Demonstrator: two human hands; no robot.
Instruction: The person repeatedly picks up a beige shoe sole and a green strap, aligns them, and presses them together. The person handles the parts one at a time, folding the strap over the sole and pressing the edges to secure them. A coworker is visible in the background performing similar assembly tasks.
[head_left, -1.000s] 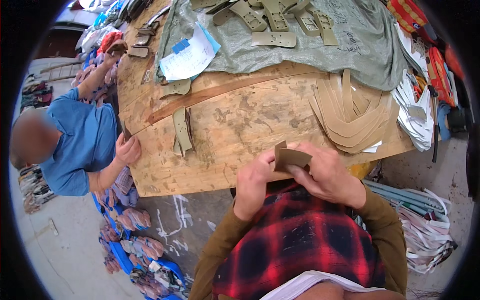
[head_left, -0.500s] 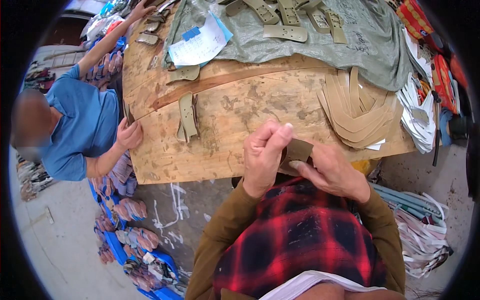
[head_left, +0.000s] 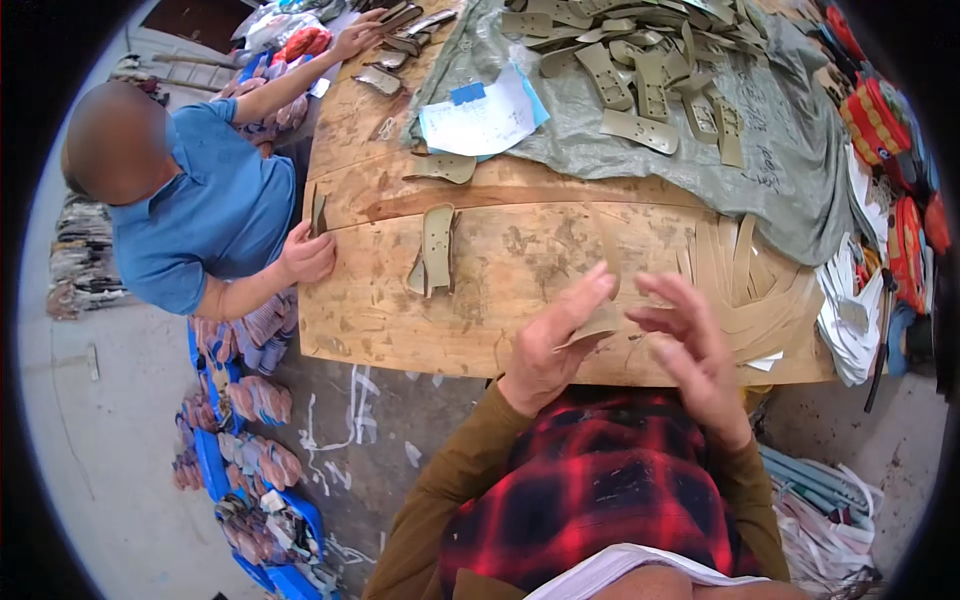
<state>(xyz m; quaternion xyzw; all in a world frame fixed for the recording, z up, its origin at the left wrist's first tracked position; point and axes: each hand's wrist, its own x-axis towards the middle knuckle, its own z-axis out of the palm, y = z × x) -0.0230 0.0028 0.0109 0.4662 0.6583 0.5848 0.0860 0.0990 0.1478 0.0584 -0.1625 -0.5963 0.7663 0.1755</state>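
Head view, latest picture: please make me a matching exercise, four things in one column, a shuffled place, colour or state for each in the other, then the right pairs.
Column one
1. Left hand
2. Right hand
3. Paper
4. Tan strips

Column two
A. Open, fingers apart
B. Piled toward the right of the wooden table
C. Holding an olive piece
D. White, with a blue patch

Right pairs: 1-C, 2-A, 3-D, 4-B

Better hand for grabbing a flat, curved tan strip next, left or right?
Probably the right hand: spread open, apparently empty, closer to the pile of flat, curved tan strips. The left hand holds a thin olive-brown piece.
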